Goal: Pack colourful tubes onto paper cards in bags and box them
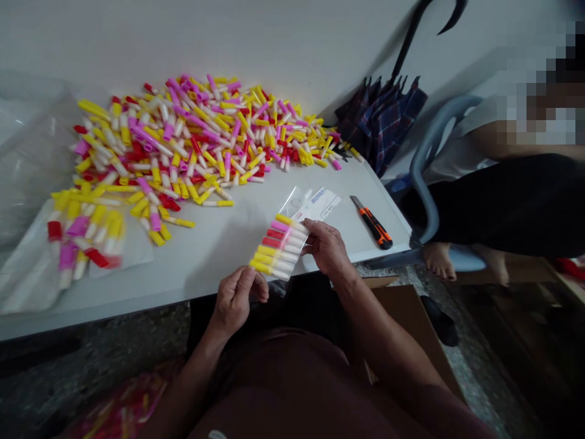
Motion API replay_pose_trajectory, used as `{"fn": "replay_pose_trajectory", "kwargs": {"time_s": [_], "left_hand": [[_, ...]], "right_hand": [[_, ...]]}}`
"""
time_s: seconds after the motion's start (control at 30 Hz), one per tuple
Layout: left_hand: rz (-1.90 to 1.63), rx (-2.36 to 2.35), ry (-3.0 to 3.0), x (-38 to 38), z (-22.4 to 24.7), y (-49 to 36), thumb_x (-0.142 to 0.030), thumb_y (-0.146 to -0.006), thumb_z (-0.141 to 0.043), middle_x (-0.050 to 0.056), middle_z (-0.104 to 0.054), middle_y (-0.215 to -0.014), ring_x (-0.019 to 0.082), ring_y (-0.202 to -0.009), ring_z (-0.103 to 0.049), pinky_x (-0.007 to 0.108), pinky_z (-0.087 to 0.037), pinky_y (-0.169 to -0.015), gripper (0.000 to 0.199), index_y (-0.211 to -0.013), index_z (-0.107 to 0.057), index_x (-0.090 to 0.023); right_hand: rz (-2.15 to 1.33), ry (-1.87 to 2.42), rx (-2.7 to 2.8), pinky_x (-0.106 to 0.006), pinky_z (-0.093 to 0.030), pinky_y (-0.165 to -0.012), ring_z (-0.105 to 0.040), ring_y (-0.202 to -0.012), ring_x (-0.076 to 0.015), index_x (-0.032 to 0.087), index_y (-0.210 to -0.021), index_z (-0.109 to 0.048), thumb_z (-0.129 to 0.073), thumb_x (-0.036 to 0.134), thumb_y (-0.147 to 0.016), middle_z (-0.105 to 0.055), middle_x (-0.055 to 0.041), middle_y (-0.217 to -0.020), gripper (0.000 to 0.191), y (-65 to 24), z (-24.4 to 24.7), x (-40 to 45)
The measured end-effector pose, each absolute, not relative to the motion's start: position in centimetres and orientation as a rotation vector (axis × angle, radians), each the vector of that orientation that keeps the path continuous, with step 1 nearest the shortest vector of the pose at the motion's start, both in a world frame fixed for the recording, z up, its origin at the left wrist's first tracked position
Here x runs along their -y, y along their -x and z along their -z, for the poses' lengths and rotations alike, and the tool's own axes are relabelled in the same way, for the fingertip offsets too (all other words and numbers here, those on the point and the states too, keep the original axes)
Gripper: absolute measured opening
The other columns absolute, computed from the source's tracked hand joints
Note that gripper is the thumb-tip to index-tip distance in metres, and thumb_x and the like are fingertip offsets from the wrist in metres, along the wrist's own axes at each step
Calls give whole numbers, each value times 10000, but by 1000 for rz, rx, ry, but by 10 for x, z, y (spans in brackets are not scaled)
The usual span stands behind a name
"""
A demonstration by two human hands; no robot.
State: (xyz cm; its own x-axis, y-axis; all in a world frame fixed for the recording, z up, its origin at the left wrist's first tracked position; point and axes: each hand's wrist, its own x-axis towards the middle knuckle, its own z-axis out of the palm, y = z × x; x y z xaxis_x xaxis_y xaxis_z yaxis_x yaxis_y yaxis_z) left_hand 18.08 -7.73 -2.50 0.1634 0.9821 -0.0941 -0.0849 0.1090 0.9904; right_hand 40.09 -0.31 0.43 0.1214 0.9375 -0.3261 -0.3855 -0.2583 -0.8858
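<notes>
A clear plastic packet [280, 246] holds a row of several small tubes with yellow, red and pink ends and whitish bodies. It is tilted above the table's front edge. My left hand [237, 297] pinches its lower left corner, thumb and fingers together. My right hand [325, 246] grips its right side near the top. Just beyond the packet lies a white printed card [323, 203] on the table. A large pile of loose tubes [196, 140] in the same colours spreads along the wall side.
The white table [219, 235] bears an orange and black cutter [372, 222] at right and filled bags [85, 235] at left. A plaid umbrella [384, 119] leans by the wall. Another person's bare foot [439, 261] shows beside a blue-grey chair [427, 183]. A cardboard box [411, 323] stands below.
</notes>
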Motion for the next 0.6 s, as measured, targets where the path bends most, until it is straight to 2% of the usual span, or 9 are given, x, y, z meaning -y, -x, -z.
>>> {"fn": "replay_pose_trajectory", "kwargs": {"time_s": [0.17,0.37,0.47,0.6], "left_hand": [[-1168,-1397,-1362,84,24,-191,-538,-980,-603,17,-621,-603,154,-596,-583,268,-513,-674,439,-682,-624,-216],[-978,-1005,-1011,81,24,-182,-666,-973,-562,68,-698,-786,207,-726,-661,288,-566,-608,520,-836,-687,-181],[-904,-1033,-1093,79,23,-176,-663,-966,-592,67,-690,-752,184,-672,-647,270,-557,-590,536,-788,-696,-168],[-958,-1057,-1227,81,16,-172,-611,-1013,-533,63,-693,-705,186,-660,-636,290,-555,-665,542,-721,-712,-190]], "right_hand": [[-1449,1193,690,-272,-587,-512,-672,-633,-166,179,-798,-705,-836,509,-739,-706,-19,-746,360,-400,-4,6],[-1377,1243,685,-248,-538,-483,-629,-596,-147,172,-745,-721,-861,529,-714,-702,-34,-744,384,-402,-4,5],[-1403,1222,674,-252,-543,-495,-646,-618,-156,173,-757,-728,-864,508,-704,-720,-36,-762,366,-403,-5,4],[-1540,1196,728,-268,-559,-512,-658,-618,-160,159,-797,-747,-840,575,-728,-726,-37,-745,432,-404,-11,2]]}}
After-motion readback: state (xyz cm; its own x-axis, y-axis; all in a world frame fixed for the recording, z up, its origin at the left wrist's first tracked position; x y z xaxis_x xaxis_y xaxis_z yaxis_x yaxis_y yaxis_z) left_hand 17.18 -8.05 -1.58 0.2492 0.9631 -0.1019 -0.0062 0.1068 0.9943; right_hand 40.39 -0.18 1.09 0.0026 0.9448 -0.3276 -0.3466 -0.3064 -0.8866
